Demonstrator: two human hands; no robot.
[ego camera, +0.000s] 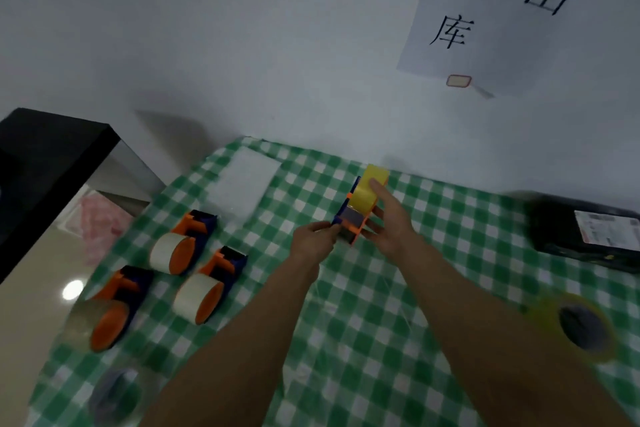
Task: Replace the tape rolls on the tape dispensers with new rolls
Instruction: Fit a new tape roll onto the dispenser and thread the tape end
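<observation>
As both hands (353, 232) grip: yellow-rolled dispenser (360, 208).

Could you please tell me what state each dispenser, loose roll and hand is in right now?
Held tape dispenser: lifted off the table, yellow tape roll mounted.
Three dispensers on the table: lying down, each with a pale roll mounted.
Loose yellow roll: flat on the tablecloth, near right.
Loose clear roll: on the tablecloth, near left.
Left hand: gripping the dispenser's end.
Right hand: around the dispenser, thumb on the yellow roll.
</observation>
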